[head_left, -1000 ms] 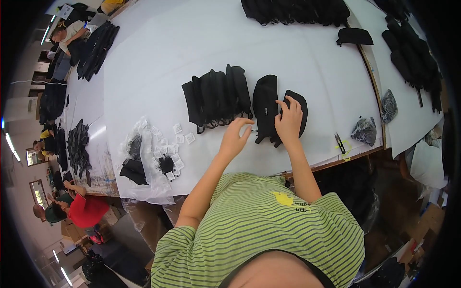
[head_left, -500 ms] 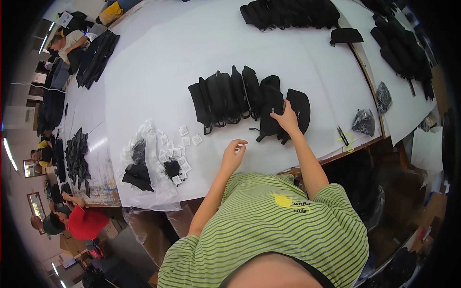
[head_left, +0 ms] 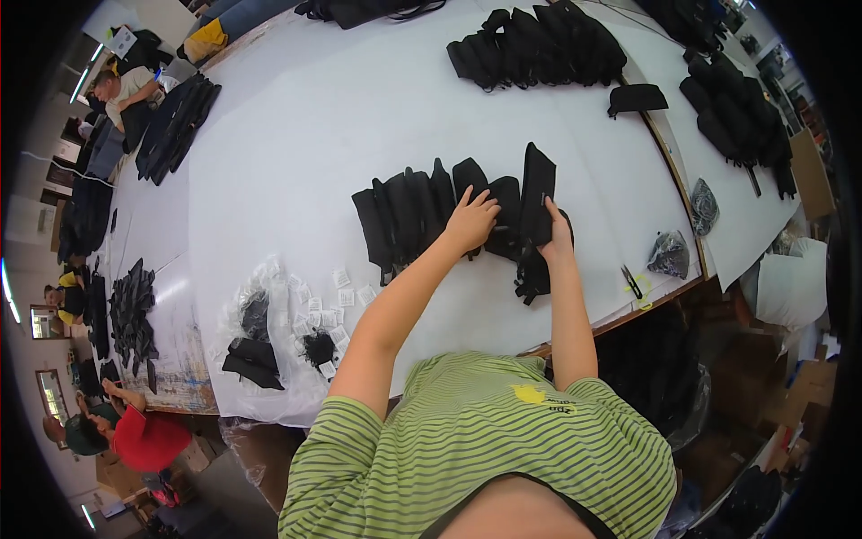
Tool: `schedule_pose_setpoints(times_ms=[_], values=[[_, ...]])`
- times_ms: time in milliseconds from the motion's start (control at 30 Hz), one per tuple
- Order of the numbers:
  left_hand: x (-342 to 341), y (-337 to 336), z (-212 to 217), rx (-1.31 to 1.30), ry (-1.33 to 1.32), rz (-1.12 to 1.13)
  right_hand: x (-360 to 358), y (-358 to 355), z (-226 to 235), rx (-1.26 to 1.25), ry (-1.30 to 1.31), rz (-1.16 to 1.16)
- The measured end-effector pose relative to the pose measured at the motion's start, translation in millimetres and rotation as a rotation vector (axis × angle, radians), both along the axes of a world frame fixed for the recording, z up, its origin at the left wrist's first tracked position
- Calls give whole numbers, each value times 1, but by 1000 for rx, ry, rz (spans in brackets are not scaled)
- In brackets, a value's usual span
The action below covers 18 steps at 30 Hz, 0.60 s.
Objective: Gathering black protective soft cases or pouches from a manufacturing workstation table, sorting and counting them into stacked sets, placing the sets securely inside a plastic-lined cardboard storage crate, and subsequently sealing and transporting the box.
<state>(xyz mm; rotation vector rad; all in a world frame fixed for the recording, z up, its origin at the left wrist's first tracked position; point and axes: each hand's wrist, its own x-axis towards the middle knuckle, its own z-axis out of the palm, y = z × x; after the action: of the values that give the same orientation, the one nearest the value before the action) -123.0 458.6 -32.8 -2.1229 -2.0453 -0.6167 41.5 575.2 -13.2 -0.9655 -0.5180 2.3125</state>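
Note:
A row of black fabric pouches (head_left: 388,220) with small straps stands on the white-covered table in front of me. My right hand (head_left: 557,232) grips one black pouch (head_left: 537,180) at the row's right end, holding it up on its narrow side. Beneath and beside it lie more pouches, partly covered by the hand and the raised one. My left hand (head_left: 472,220) reaches across to the row's right part and rests on the pouches there, its fingers stretched out and a little apart. Its fingertips touch the black fabric.
To the left lie clear plastic bags (head_left: 260,310), small white packets (head_left: 341,296) and a heap of black bits (head_left: 318,348). Black-handled snips (head_left: 632,282) and a bag of dark parts (head_left: 669,254) sit near the right edge. More pouches (head_left: 539,49) stand far back. People work at left.
My left hand has moved from the bare table up and right onto the pouches. My right hand has tilted a pouch up from lying to standing on its narrow side.

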Motion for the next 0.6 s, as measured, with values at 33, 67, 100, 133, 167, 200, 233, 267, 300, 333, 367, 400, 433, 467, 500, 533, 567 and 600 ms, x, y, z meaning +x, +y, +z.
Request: schedule_pose_setpoints(times_ms=[33,67,100,133,167,200,233,267,300,333,367,400,433,467,500,533,567,600], values=[[1,0,6,-7,-22,17,-2,9,-14,-78,74,79],[0,-4,14,-17,-40,43,-10,5,-12,-60,47,106],[-1,-11,22,-35,-52,96,-20,5,-20,-86,62,168],[-8,-19,31,-36,-50,98,-32,6,-30,-110,81,239],[-14,-24,35,-80,-186,140,-44,5,-40,-60,10,278],[-17,-28,39,-126,-322,182,-54,4,-49,-11,-61,317],[-21,-38,46,-221,-429,264,-72,-9,-42,64,-179,367],[-15,-32,51,-224,-430,248,-74,-3,-62,64,-183,352],[-7,-24,57,-103,-563,250,-77,2,-81,602,-568,317],[-4,-22,58,14,-692,264,-82,4,-99,1136,-947,271],[-9,-31,53,11,-686,294,-90,-9,-84,1128,-1000,328],[-12,-40,48,13,-426,272,-96,-22,-67,1128,-982,349],[-11,-40,45,18,-172,222,-92,-26,-53,1276,-1045,374],[-10,-38,42,17,-174,218,-89,-26,-46,1424,-1108,397],[-9,-35,39,-12,-133,206,-85,-20,-49,1430,-1095,459],[-6,-32,36,-41,-92,186,-78,-20,-42,1423,-1106,453],[-6,-31,32,-26,-104,204,-72,-23,-30,1480,-1194,316],[-6,-30,28,-30,-104,205,-69,-26,-23,1533,-1277,175]])
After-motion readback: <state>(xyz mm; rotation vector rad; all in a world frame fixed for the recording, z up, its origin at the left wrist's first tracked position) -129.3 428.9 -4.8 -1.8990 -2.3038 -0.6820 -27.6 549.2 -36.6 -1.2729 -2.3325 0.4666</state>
